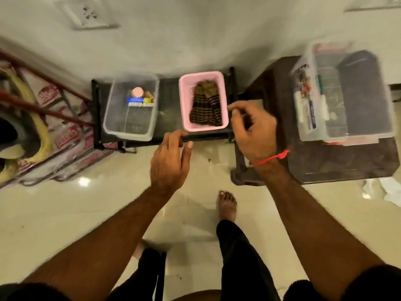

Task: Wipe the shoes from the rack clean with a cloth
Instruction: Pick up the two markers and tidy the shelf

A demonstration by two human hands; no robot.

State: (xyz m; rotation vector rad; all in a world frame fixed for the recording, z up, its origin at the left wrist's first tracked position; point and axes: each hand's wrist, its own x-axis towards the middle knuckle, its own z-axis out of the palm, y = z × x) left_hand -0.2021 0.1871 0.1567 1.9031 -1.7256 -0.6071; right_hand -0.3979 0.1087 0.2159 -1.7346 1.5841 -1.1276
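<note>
Two hands — left hand point(168, 161), right hand point(252, 129) — two clear tubs point(130, 107) point(345, 94), one pink basket point(204, 101).

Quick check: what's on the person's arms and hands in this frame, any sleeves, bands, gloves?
No gloves. Both forearms are bare; dark sleeve edges show only at the bottom corners. The right hand has a thin red thread tied round its wrist. The left hand wears nothing visible.

Both hands point(213, 140) reach forward — fingers loosely curled, holding nothing.
</note>
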